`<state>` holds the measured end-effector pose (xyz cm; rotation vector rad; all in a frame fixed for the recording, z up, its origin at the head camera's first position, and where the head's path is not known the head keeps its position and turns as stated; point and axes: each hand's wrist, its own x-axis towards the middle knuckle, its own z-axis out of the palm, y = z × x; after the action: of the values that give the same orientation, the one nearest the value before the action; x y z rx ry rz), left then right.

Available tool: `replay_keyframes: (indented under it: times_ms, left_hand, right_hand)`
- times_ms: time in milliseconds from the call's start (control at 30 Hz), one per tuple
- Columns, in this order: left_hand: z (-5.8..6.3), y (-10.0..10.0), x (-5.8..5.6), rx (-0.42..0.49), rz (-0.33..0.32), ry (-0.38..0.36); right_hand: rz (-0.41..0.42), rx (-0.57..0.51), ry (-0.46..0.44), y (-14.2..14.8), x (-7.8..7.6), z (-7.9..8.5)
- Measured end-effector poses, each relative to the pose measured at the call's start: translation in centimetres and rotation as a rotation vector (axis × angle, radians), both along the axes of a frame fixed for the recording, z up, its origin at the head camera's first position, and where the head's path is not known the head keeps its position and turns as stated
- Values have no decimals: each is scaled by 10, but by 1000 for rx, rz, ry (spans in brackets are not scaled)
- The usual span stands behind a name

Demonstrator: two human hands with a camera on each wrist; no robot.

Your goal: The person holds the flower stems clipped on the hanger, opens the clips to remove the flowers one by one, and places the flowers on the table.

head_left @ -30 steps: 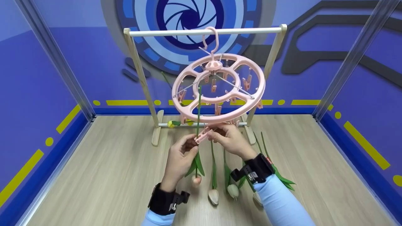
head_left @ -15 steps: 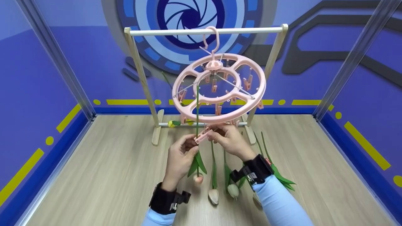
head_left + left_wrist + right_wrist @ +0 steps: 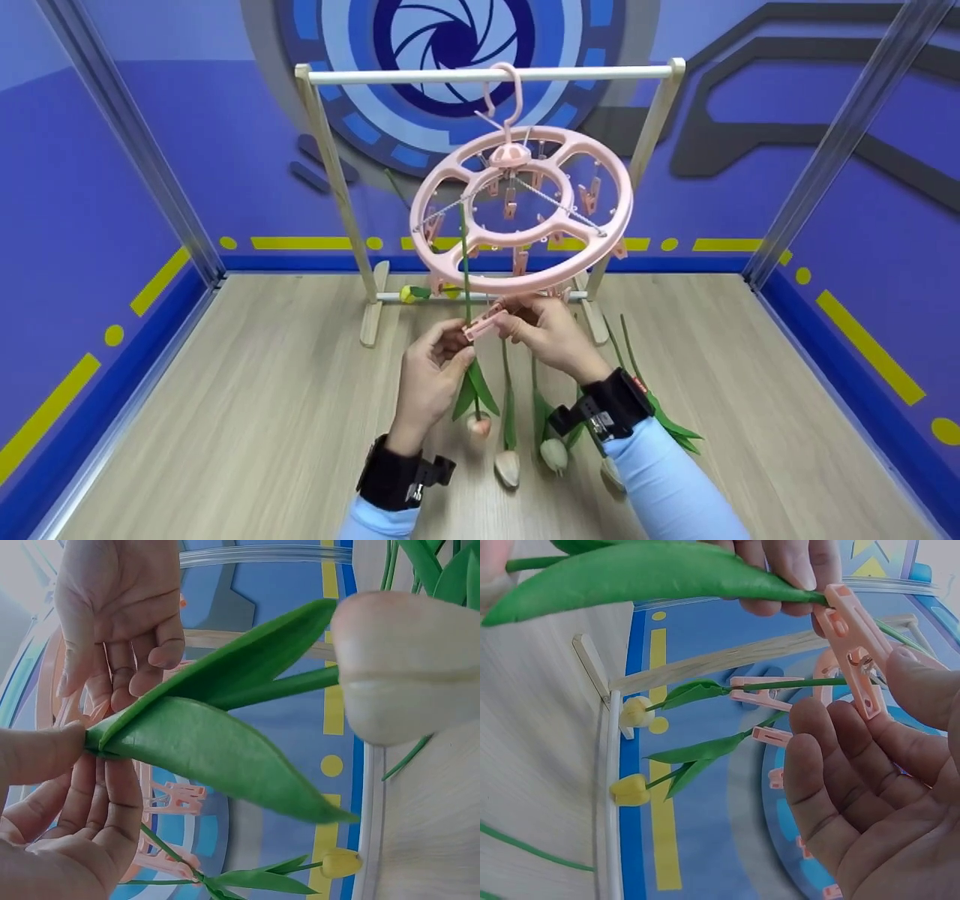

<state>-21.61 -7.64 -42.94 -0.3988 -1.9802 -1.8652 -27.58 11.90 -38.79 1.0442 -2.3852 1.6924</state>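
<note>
tulip: peach-white | leaves: green | clothespin: pink | sleeves: light blue

The head camera sat above the person's arms, facing forward and down; the farthest off, it took in the table, rack, pink hanger and back wall. The left wrist camera sat close by the left hand, view turned sideways, table at right; the held tulip loomed large. The right wrist camera, also close, faced past the right hand, likewise sideways, table at left, pink clothespin near the lens. Both wrist views shared both hands, the held tulip's leaves, a yellow tulip and the back wall.
</note>
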Motion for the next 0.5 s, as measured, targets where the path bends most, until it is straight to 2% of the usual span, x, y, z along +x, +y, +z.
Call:
replay_keyframes:
  times_ms: [233,500]
  left_hand:
    - [0,-1,-2,-35,-23,-39]
    - [-1,-3,-2,-104,-18,-74]
  right_hand:
    - [7,-55,2,0,-1,2]
    - [-8,-49,-17,0,1,2]
